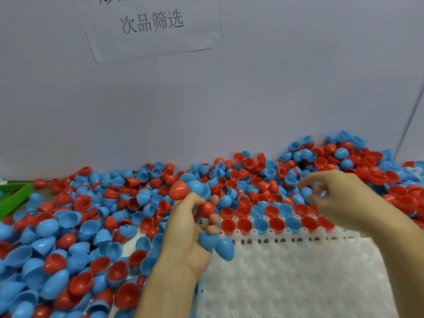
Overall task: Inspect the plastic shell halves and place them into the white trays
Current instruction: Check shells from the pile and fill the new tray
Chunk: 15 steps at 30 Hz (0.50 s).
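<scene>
Shell halves, red and blue, fill most of what I see. Nearest me lies the white tray (298, 283), its close pockets bare, only its far rows carrying seated halves (276, 223), red and blue mixed, open side up. My left hand (185, 237) hovers at the tray's left edge, its fingers curled round a clutch of halves: a red one (179, 190) and a blue one (199, 188) up top, another red (206, 208) in the middle, and blue ones (216, 245) hanging below. My right hand (339, 200) is over the filled rows, fingers loosely spread; something small and blue shows at the fingertips, but it is blurred, so I cannot tell whether I am pinching a half or holding nothing.

Beyond and to the left, the loose pile (91, 214) covers the surface up to the wall, with a green bin (16, 196) at the far left and a paper sign (151, 26) taped above.

I judge the risk sits in the left hand — it holds too many at once, and the lowest blue halves look barely caught, so they could drop onto the tray. Nested halves could also slip past inspection — one hides inside another.
</scene>
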{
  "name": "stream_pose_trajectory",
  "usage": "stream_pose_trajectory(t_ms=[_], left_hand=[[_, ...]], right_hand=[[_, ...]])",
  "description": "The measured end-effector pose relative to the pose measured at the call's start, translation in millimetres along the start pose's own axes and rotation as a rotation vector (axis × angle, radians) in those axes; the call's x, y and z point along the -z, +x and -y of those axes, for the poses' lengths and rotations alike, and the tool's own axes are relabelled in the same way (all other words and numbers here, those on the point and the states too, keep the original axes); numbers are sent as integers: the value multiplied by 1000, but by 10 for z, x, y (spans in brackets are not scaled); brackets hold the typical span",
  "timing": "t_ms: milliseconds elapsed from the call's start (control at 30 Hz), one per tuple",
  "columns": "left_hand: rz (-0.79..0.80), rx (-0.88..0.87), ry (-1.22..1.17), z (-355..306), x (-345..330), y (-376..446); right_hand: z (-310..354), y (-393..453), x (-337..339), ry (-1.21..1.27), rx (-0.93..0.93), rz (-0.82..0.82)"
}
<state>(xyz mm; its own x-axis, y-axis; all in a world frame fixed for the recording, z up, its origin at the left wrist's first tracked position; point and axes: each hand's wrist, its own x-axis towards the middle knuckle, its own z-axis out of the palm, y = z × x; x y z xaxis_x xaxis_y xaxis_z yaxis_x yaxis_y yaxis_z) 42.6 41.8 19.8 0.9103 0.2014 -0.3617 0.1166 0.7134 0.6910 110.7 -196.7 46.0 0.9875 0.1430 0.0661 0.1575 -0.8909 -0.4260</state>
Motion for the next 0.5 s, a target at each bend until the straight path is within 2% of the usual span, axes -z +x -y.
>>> stream_pose_trajectory(t_ms=[133,200,300,500], left_hand=[[56,-10,-82,-33,-10,-32],[109,3,-117,-61,-1,-50],[195,31,-199,-114,30,-71],[241,68,-295,-158,65,-89]], right_hand=[[610,-142,-72,252,317,167],[840,-190,-217,345,411,233],[960,-218,-362,498,444,290],[929,-216,-381,626,455,422]])
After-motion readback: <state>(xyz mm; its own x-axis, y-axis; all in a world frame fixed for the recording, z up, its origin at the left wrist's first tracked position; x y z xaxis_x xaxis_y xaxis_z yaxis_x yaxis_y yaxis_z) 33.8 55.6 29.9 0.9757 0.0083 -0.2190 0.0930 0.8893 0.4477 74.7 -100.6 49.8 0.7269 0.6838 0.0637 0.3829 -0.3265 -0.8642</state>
